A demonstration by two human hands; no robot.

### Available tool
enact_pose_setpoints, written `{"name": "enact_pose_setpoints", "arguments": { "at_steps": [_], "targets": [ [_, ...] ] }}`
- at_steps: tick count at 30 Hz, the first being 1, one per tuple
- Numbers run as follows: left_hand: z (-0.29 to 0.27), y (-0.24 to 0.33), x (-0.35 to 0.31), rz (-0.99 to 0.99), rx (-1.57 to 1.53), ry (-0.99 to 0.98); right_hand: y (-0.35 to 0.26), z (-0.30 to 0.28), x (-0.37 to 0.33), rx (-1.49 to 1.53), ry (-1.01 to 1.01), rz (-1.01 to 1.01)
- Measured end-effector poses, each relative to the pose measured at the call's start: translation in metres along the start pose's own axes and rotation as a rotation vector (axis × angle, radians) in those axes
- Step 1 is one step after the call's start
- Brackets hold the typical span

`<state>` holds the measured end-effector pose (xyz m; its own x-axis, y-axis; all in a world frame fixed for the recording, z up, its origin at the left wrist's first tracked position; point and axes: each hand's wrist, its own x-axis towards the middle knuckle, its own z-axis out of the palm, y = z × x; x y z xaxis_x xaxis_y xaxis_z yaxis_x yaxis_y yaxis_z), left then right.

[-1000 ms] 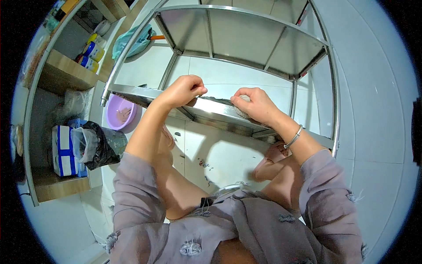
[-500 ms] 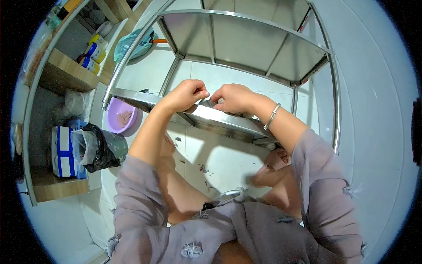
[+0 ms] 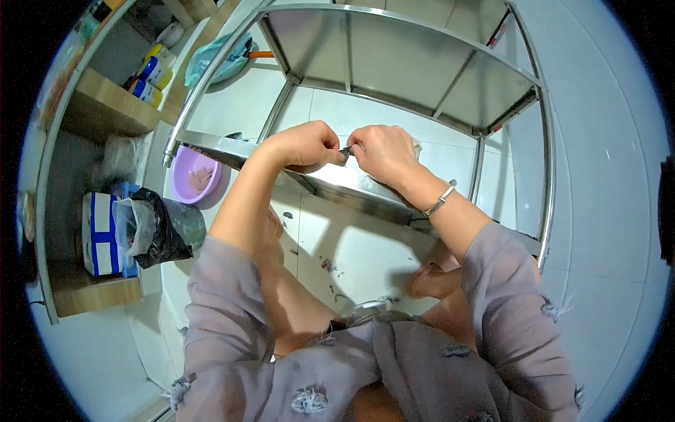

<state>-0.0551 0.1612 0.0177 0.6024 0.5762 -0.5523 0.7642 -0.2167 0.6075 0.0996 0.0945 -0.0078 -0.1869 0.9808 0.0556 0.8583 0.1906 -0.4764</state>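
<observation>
My left hand [image 3: 306, 146] and my right hand [image 3: 385, 150] meet over the near shelf edge [image 3: 358, 184] of a stainless steel rack. Between their fingertips is a small dark grey piece [image 3: 345, 154], pinched from both sides. It is too small and too covered by the fingers to name its kind. Both hands are closed, thumbs against curled fingers, and a silver bracelet [image 3: 441, 197] circles my right wrist. The rack's shiny panel [image 3: 394, 63] rises beyond the hands.
On the left, a purple basin [image 3: 190, 184] with pale pieces inside sits on the floor beside a bin with a black bag [image 3: 158, 228]. Open shelves hold tubs [image 3: 155, 72]. A teal plastic bag [image 3: 219, 60] lies farther back. Small dark scraps [image 3: 328, 266] dot the tiles between my legs.
My right hand has risen from the shelf edge, and my fingertips now pinch the dark piece together with my left. The whole view has shifted slightly.
</observation>
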Motion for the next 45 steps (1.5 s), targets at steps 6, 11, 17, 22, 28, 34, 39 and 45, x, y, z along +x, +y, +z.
{"name": "enact_pose_setpoints", "arguments": {
  "at_steps": [6,11,17,22,28,34,39,45],
  "targets": [
    [0.005,-0.009,0.006,0.031,-0.003,0.049,0.015,-0.002,-0.004,0.341,0.222,0.031],
    [0.0,-0.026,0.015,0.051,-0.075,0.009,-0.016,-0.013,-0.007,0.21,-0.164,0.051],
    [-0.003,-0.031,0.031,0.016,-0.103,-0.011,-0.021,0.004,0.005,0.415,-0.201,0.129],
    [-0.002,-0.032,0.029,0.014,-0.142,-0.009,-0.027,0.007,0.001,0.376,-0.126,0.167],
    [-0.001,-0.027,0.023,0.081,-0.141,0.023,-0.012,0.01,-0.002,0.473,0.01,0.213],
    [0.005,-0.028,0.017,0.171,-0.222,0.094,0.002,-0.001,-0.018,0.536,-0.065,0.061],
    [0.001,-0.019,0.011,0.119,-0.195,0.043,-0.017,-0.012,-0.018,0.309,-0.096,-0.009],
    [0.0,-0.02,0.003,0.194,-0.298,0.143,-0.023,-0.005,-0.016,-0.179,0.153,-0.379]
  ]
}}
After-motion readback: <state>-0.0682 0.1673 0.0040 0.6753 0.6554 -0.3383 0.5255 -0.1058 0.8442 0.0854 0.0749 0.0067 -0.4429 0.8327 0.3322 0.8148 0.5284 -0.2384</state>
